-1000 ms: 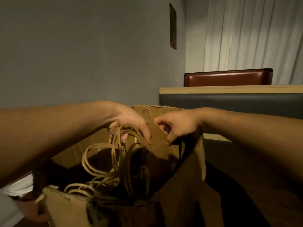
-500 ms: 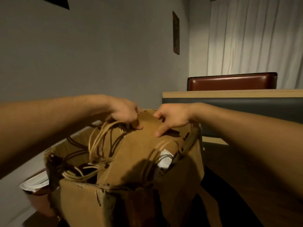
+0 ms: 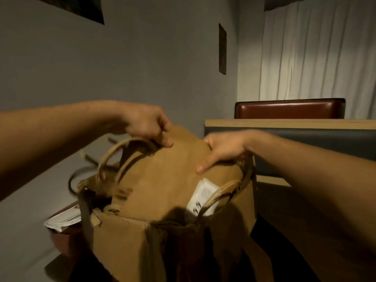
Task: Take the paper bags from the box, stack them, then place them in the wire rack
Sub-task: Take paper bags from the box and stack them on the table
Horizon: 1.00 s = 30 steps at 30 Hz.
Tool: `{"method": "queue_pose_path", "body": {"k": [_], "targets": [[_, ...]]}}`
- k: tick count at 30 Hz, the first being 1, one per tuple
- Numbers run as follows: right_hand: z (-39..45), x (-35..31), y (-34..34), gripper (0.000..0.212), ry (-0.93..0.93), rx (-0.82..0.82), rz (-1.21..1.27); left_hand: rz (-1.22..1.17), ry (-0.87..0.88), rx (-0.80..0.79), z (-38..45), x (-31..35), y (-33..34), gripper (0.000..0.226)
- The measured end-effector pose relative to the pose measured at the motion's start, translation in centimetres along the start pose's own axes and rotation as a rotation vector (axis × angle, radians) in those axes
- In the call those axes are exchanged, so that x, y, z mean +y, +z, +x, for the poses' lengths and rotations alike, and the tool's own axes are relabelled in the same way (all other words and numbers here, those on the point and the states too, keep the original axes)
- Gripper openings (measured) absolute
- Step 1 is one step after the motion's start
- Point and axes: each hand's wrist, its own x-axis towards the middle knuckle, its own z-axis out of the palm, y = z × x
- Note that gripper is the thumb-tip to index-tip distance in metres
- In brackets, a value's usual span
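Head view, centre foreground: open brown corrugated cardboard box (image 3: 122, 247), near wall and front corner visible, lower part in deep shadow.

Contents: stack of flat brown paper bags (image 3: 168, 180), rising out of the box top and leaning toward the camera; twisted tan paper handles (image 3: 114, 157) loop out at the stack's left edge, more handles at the right edge. White printed slip (image 3: 200, 197) tucked between the bag stack and the box's right wall, dark markings illegible.

Left hand (image 3: 148, 127): at the upper left edge of the bag stack, fingers curled, thumb and fingertips pinching the top edge of the bags beside the handle loops.

Right hand (image 3: 223, 151): at the upper right edge of the bag stack, thumb laid along the near face pointing down-left, remaining fingers wrapped behind the stack, gripping it.

Left of the box: crumpled white paper sheet (image 3: 61, 220), partly hidden.

Behind: grey wall with dark framed picture (image 3: 222, 48); wood-topped dark partition (image 3: 284, 124); reddish-brown padded seat back (image 3: 289, 108); white pleated curtain (image 3: 317, 49).
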Motion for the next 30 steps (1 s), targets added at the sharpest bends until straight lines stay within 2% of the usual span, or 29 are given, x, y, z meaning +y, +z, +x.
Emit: {"method": "queue_pose_path", "body": {"k": [2, 3, 4, 6, 9, 11, 12, 14, 16, 17, 18, 21, 23, 25, 30], "targets": [[0.2, 0.4, 0.9, 0.020, 0.024, -0.078, 0.002, 0.072, -0.016, -0.012, -0.1, -0.5, 0.9, 0.025], [0.0, 0.2, 0.9, 0.019, 0.003, -0.033, 0.012, 0.048, -0.021, 0.043, -0.2, -0.5, 0.6, 0.025], [-0.4, -0.2, 0.7, 0.020, -0.022, 0.050, 0.038, 0.031, -0.019, 0.149, -0.6, -0.3, 0.0, 0.025], [-1.5, -0.7, -0.2, 0.028, -0.045, 0.242, 0.130, 0.142, 0.022, 0.444, -1.5, 0.3, -1.5, 0.023], [-3.6, -1.2, -1.5, 0.025, -0.101, 0.487, 0.304, 0.154, 0.174, 0.851, -3.0, 0.4, -2.8, 0.042], [-5.4, -1.4, -2.7, 0.024, -0.166, 0.622, 0.458, 0.113, 0.286, 1.051, -3.7, 0.2, -3.1, 0.053], [-6.4, -1.6, -3.3, 0.026, -0.193, 0.682, 0.541, 0.068, 0.303, 1.089, -3.8, 0.1, -3.1, 0.060], [-8.6, -1.9, -4.6, 0.034, -0.233, 0.771, 0.673, -0.117, 0.239, 0.999, -3.5, 0.0, -2.9, 0.082], [-11.0, -2.3, -5.9, 0.038, -0.250, 0.838, 0.752, -0.444, 0.187, 0.782, -3.0, 1.0, -2.2, 0.100], [-12.4, -2.5, -6.5, 0.037, -0.267, 0.868, 0.765, -0.611, 0.191, 0.675, -2.8, 2.0, -1.8, 0.100], [-13.7, -2.8, -7.1, 0.038, -0.287, 0.894, 0.760, -0.737, 0.215, 0.578, -2.7, 3.3, -1.5, 0.091], [-17.9, -3.2, -8.2, 0.041, -0.290, 0.935, 0.722, -0.954, 0.347, 0.395, -1.8, 8.0, -1.1, 0.038], [-21.0, -2.4, -8.0, 0.023, -0.275, 0.952, 0.672, -1.086, 0.396, 0.323, -1.2, 11.2, 0.2, 0.019], [-23.9, -0.4, -7.1, 0.014, -0.231, 0.964, 0.661, -1.131, 0.410, 0.241, -0.7, 13.7, 2.6, 0.020], [-30.7, 8.6, -1.8, 0.030, -0.080, 0.966, 0.806, -1.235, 0.296, 0.005, 0.5, 18.5, 12.7, 0.029]]}}
